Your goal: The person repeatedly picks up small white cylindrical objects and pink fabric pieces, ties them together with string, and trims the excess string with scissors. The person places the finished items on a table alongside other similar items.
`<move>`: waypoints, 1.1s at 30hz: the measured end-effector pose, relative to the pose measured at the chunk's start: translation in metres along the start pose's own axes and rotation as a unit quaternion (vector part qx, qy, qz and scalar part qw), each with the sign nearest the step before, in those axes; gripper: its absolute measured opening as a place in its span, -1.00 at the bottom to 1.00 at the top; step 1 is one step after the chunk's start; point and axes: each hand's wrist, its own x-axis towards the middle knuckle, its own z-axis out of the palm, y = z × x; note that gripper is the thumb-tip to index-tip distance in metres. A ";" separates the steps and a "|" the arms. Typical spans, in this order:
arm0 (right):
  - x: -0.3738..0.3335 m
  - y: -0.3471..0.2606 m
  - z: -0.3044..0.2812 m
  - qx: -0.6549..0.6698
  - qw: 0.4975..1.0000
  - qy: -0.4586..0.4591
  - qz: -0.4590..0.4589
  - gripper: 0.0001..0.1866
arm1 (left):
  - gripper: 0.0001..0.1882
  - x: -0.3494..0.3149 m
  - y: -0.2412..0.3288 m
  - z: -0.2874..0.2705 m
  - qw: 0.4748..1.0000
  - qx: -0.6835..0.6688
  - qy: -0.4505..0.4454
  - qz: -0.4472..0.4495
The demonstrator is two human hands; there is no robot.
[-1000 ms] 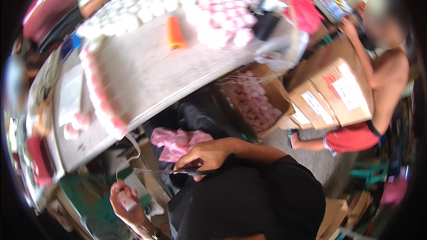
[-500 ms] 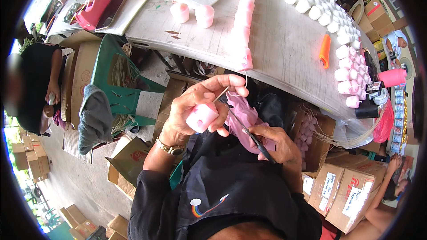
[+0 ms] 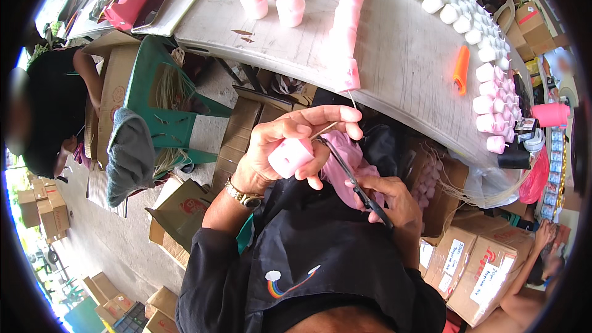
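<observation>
A short pink candle (image 3: 291, 158) lies in the palm of my left hand (image 3: 264, 139), its thumb and fingers curled about it. A thin pale wick (image 3: 324, 130) runs from the candle past my fingertips. My right hand (image 3: 399, 205) grips a pair of dark scissors (image 3: 365, 197), their tips close to the wick beside the candle. Whether the blades touch the wick I cannot tell. Above my left fingers, a pink candle (image 3: 348, 78) sits at the table's front edge, ending a long pink row; a strand hangs from it. Pink cloth (image 3: 345, 166) lies behind the scissors.
On the table (image 3: 407, 80) stand two pink candles (image 3: 290, 10), many white candles (image 3: 433, 3), more pink ones (image 3: 487, 105) and an orange object (image 3: 461, 69). A green chair (image 3: 161, 95) bears a grey towel (image 3: 131, 154). Cardboard boxes (image 3: 487, 265) stand right; a person (image 3: 49, 111) is left.
The candle in my left hand has tilted and shifted slightly right. My right hand has moved slightly right and down with the scissors. At far left, the other person's arms have shifted.
</observation>
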 end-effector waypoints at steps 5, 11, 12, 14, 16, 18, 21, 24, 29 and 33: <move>0.008 0.000 0.008 0.042 0.998 0.048 0.021 -0.42 | -0.15 0.005 -0.008 0.000 1.000 0.004 0.000 -0.023; 0.018 0.004 0.015 0.095 0.994 0.057 -0.009 -0.41 | -0.16 0.006 -0.011 0.002 1.000 -0.002 -0.001 -0.006; 0.017 0.006 0.015 0.081 0.995 0.062 -0.010 -0.41 | -0.16 0.006 -0.011 0.002 1.000 0.002 0.002 -0.006; 0.015 0.008 0.017 0.052 0.996 0.073 -0.011 -0.40 | -0.17 0.007 -0.010 0.002 1.000 0.006 0.009 -0.006; 0.013 0.011 0.019 0.048 0.995 0.081 -0.016 -0.39 | -0.17 0.007 -0.011 0.002 1.000 0.010 0.013 -0.005; 0.012 0.011 0.022 0.079 0.993 0.091 0.000 -0.39 | -0.16 0.007 -0.011 0.002 1.000 0.017 0.016 -0.003; 0.011 0.002 0.025 0.111 0.989 0.097 0.027 -0.41 | -0.16 0.005 -0.011 0.001 0.999 0.029 0.022 0.003; 0.013 -0.015 0.017 0.001 0.992 0.122 -0.010 -0.43 | -0.19 0.001 -0.010 0.001 0.997 0.061 0.048 0.019; 0.015 -0.049 -0.040 -0.366 0.874 0.321 -0.001 -0.35 | -0.27 -0.001 -0.019 0.003 0.955 0.202 0.193 0.102; 0.059 -0.048 -0.094 -0.564 0.719 0.407 -0.019 -0.64 | -0.26 0.009 -0.026 0.006 0.960 0.183 0.165 0.134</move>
